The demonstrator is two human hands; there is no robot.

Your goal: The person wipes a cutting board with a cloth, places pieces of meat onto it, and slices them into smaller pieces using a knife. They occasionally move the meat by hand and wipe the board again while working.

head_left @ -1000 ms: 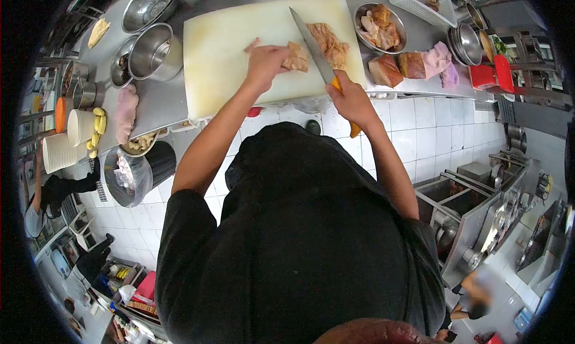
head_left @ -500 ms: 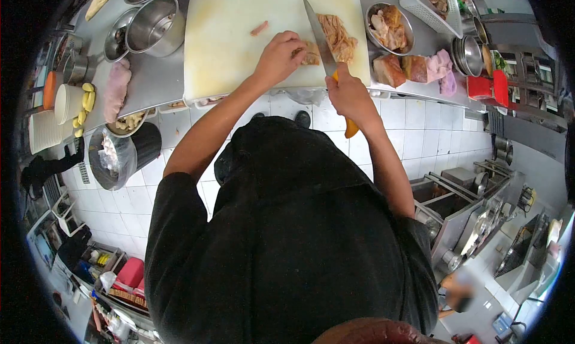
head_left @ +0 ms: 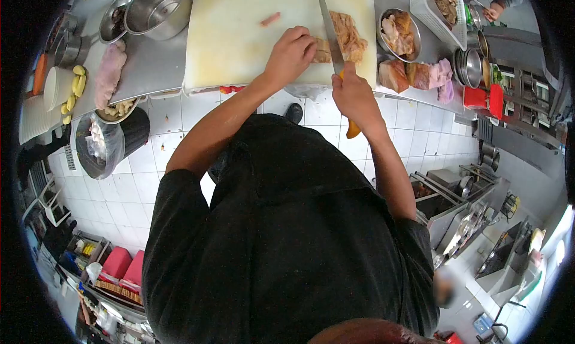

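Observation:
My right hand [head_left: 357, 99] is closed around the orange handle of a long kitchen knife [head_left: 329, 26]. Its blade points away from me over a white cutting board [head_left: 239, 44], between two portions of cooked meat. To the right of the blade lies sliced meat [head_left: 347, 37]. On the left is a smaller block of meat [head_left: 322, 52], partly covered by my left hand [head_left: 292, 53], whose curled fingertips hold it close to the blade. A thin pinkish strip of meat [head_left: 270, 19] lies apart, farther up the board.
Right of the board are a metal bowl of meat [head_left: 400, 35], meat blocks [head_left: 393, 76], a white basket [head_left: 440, 14] and a red container [head_left: 482, 98]. Leftward stand a steel pot [head_left: 157, 13] and a pale pink length of meat [head_left: 110, 74]. Another person's hand [head_left: 493, 11] shows at top right.
The view has shifted a little, so the board and hands appear farther right. The knife stays between the two meat portions, and both hands keep their holds. More of the other person's arm shows.

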